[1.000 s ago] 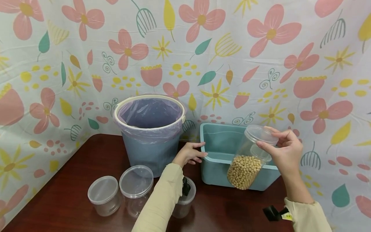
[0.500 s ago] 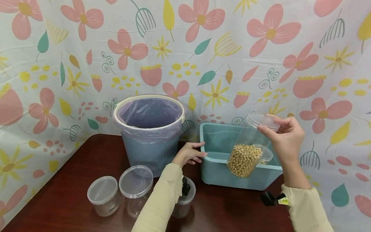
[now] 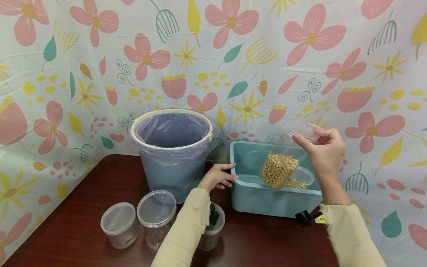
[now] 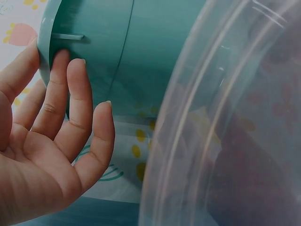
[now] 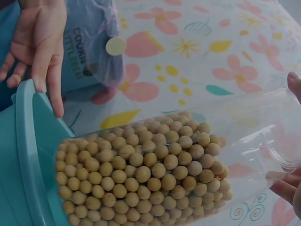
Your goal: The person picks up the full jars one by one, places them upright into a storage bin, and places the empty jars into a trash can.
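My right hand grips a tall clear plastic jar by its lidded top. The jar leans with its base toward the left, over the front rim of a teal plastic bin. Round beige beans, like dried soybeans, fill about the lower half, seen closely in the right wrist view. Another lidded jar with such beans stands inside the bin at the right. At the bin's left end, my left hand pinches the rim between thumb and forefinger; its other fingers are loosely bent.
Left of the bin stands a blue-grey bucket lined with a purple plastic bag. In front are several lidded clear jars: a short one, a wider one and one partly behind my left sleeve. A flowered cloth hangs behind the table.
My right hand has raised the jar of beans and brought its base from before the bin's front wall up to the rim. The left hand keeps its place.
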`<state>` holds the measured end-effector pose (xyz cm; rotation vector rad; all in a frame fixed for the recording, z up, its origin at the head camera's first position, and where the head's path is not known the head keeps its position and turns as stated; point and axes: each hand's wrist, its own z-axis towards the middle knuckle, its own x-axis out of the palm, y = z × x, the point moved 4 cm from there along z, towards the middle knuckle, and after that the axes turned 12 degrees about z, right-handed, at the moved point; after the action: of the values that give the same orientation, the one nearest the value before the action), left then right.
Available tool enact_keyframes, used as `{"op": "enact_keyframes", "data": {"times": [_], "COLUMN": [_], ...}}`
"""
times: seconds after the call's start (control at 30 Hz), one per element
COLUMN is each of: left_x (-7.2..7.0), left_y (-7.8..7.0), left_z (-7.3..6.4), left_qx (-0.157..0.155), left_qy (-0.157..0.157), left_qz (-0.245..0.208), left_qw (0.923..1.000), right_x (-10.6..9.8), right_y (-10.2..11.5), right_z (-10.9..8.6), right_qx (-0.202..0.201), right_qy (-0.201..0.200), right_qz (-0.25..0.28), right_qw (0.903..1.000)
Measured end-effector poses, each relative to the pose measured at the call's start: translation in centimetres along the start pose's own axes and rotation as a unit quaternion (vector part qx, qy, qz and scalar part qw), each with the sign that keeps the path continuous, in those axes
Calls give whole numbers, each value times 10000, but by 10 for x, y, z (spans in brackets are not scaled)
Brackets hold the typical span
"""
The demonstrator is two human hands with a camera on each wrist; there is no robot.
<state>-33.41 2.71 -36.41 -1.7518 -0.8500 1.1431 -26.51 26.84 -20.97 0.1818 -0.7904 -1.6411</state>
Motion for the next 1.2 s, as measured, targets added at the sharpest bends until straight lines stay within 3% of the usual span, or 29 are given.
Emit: {"op": "enact_keyframes", "data": {"times": [0.17,0.47,0.53,0.7,0.83,0.93,0.97,1.03,1.1,1.2], "left_x": [0,-1,-1,-1,-1,-1,-1,-1,0,0], "left_y": [0,1,1,1,1,1,1,1,1,1], "left_z": [0,1,1,2,2,2,2,2,2,2], "left_qx": [-12,-11,0,22,47,55,48,34,22,24], "left_qy": [-6,-21,-19,16,5,-6,-5,-10,-17,-22], "left_qz": [6,17,19,30,47,34,22,-2,22,119], "left_qw": [10000,10000,10000,10000,10000,10000,10000,10000,10000,9999], "right_x": [-1,-3,-17,-71,-66,-42,-37,-22,-11,-7], "right_y": [-9,-38,-70,-180,-174,-131,-127,-101,-81,-76], "right_z": [0,-9,-7,2,-7,-22,-26,-36,-44,-50], "right_qx": [-49,-225,-417,-809,-533,-341,-425,-260,-131,-127], "right_qy": [-304,-348,-319,-302,-162,4,23,83,150,247], "right_qz": [-697,-1194,-1101,-1164,-1008,-843,-1095,-1191,-1608,-1913], "right_qw": [9971,9920,9925,9894,9933,9959,9931,9925,9868,9811]}}
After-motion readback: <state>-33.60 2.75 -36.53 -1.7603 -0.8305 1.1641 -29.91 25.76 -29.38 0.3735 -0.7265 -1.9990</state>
